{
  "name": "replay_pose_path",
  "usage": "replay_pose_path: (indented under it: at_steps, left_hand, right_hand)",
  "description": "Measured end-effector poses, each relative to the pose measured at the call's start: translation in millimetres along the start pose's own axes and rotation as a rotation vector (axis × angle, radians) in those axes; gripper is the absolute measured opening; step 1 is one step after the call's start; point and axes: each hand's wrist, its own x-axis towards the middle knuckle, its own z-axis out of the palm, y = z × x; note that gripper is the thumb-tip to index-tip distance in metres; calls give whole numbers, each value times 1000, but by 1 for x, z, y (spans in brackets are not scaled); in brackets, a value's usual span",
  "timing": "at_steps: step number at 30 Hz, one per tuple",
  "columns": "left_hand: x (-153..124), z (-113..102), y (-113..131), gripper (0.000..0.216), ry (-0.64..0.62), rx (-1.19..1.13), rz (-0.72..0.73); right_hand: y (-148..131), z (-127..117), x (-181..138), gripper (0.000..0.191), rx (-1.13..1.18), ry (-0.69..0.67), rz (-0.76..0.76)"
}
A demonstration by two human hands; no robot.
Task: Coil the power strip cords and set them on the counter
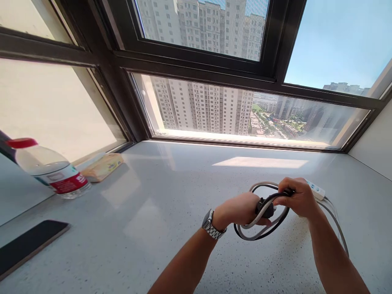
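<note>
My left hand (243, 210), with a metal-band watch (212, 226) on the wrist, is closed around a black plug (268, 209) and part of a coiled cable (249, 236). The loops are grey and black strands. At the right side of the coil, my right hand (297, 196) pinches several strands between thumb and fingers. Just behind that hand a white power strip (315, 190) shows in part; the hand hides the rest of it. A loose stretch of grey cable (338, 228) curves down past my right forearm.
A water bottle (65, 179) with a red cap stands at the left, beside a tissue pack (104, 166). A dark phone (27, 247) lies at the left front of the speckled white countertop (171, 245). Dark window frames (202, 75) border the counter's back and left.
</note>
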Motion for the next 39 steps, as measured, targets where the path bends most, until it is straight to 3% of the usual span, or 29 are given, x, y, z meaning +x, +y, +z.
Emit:
replay_pose_path:
  at_steps: [4,8,13,17,19,22,24,27,31,35,39]
  left_hand:
    - [3,20,10,21,3,107,16]
    - [2,15,7,29,-60,-231,231]
    - [6,-3,-24,47,276,-973,143]
    - [20,1,-48,53,435,-1330,37]
    - [26,3,-62,59,626,-1317,-64]
    - [29,3,-92,66,988,-1122,-240]
    - [26,2,-118,64,1125,-1014,-327]
    - [13,5,-156,55,1231,-816,-453]
    - [-13,10,-186,40,1138,-443,-564]
    - [-44,2,-196,38,876,-133,-619]
    - [-75,-25,-198,33,571,33,-601]
  right_hand:
    - [10,6,2,43,116,-142,126]
    - [32,13,8,53,301,-303,313]
    - [44,19,14,54,356,-112,561]
    - [49,31,16,55,352,-103,694]
    - [54,37,15,60,339,-113,708]
    - [65,46,11,62,311,-116,717]
    - [72,52,9,57,261,-151,714]
    - [80,64,6,53,81,-227,664]
    - [84,84,-2,49,-304,-346,608]
    - [82,96,-12,50,-519,-418,554]
    - [80,77,-30,63,-574,-390,540]
